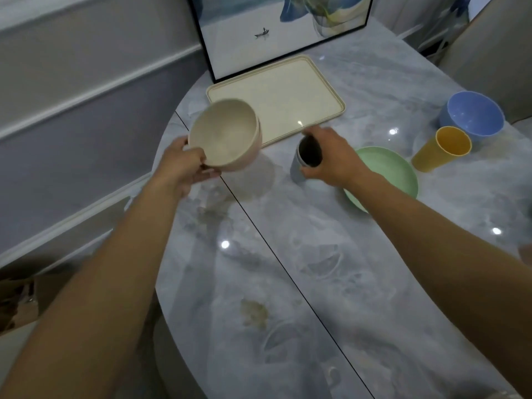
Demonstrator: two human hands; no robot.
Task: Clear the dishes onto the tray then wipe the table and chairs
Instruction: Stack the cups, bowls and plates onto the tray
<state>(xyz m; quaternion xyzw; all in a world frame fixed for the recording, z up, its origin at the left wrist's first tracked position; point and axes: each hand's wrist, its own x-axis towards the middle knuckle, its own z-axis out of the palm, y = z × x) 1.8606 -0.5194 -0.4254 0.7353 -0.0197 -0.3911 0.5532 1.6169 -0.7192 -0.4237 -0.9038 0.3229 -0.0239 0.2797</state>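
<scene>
My left hand (184,165) grips a beige bowl (226,133) by its rim and holds it tilted in the air over the near left corner of the cream tray (288,90). The tray lies flat on the marble table with nothing on it. My right hand (331,156) is closed around a grey cup (302,161) just in front of the tray. A green plate (388,174) lies to the right of that hand, partly under my wrist. Farther right are a yellow cup (440,149) and a blue bowl (475,113).
A framed picture (276,27) leans against the wall right behind the tray. The marble table (288,283) has a dark seam running across it and a brownish stain (254,312) near me. A chair back (495,53) stands at the far right.
</scene>
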